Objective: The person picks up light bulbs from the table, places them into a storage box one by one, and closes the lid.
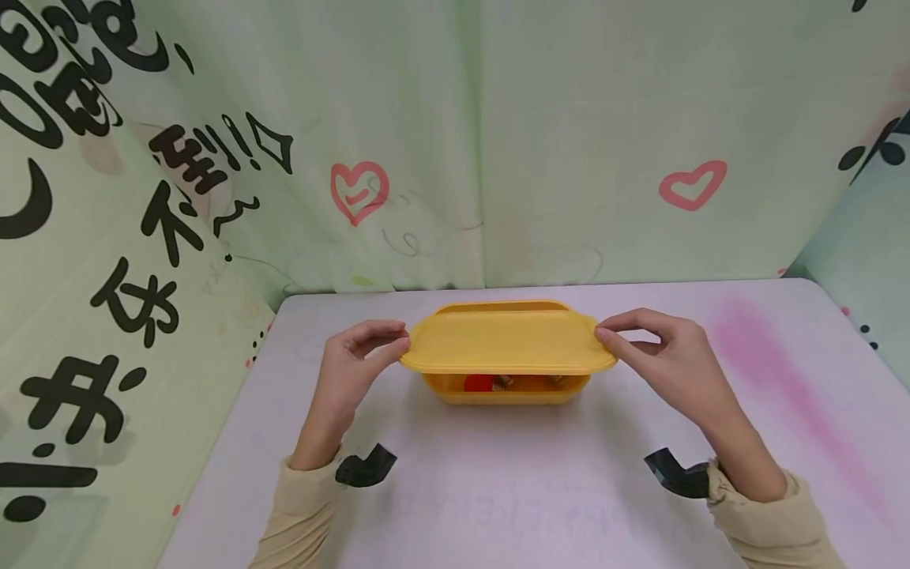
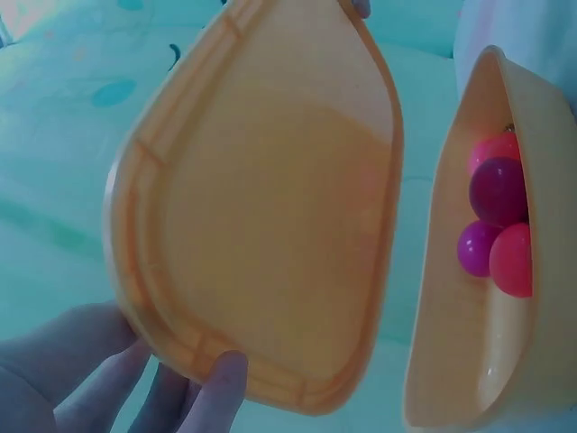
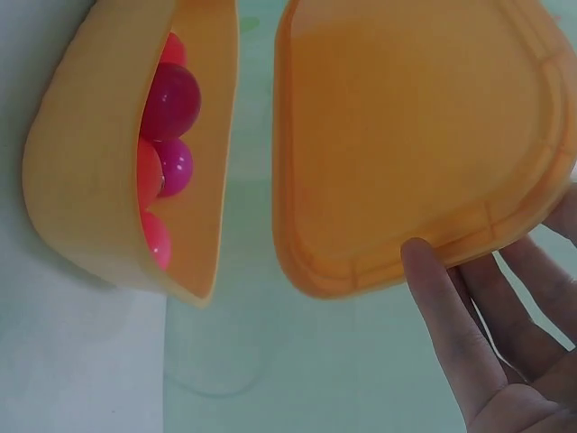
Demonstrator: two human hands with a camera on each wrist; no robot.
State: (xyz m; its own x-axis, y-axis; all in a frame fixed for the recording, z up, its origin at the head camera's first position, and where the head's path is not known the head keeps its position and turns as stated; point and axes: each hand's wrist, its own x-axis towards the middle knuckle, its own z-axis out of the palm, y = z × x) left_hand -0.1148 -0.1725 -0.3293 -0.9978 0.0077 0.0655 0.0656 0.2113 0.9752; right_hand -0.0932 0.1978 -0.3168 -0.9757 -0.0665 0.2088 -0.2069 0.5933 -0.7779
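Note:
A flat yellow lid (image 1: 501,341) is held up level over a yellow box (image 1: 512,397), with a gap between the two. My left hand (image 1: 362,359) pinches the lid's left end between thumb and fingers. At the opposite end, my right hand (image 1: 664,356) pinches the rim the same way. Both wrist views show the lid's underside with its raised rim. Inside the box lie several round, shiny balls, among them a dark purple ball (image 2: 498,191), a smaller bright purple ball (image 3: 174,168) and a red ball (image 1: 479,383). The lid hides much of the box in the head view.
The box stands toward the back of a pale table (image 1: 498,498), which has a pink smear on its right. Behind it hangs a light green curtain (image 1: 569,142) with red hearts. A similar sheet with black writing (image 1: 92,399) slopes along the left side.

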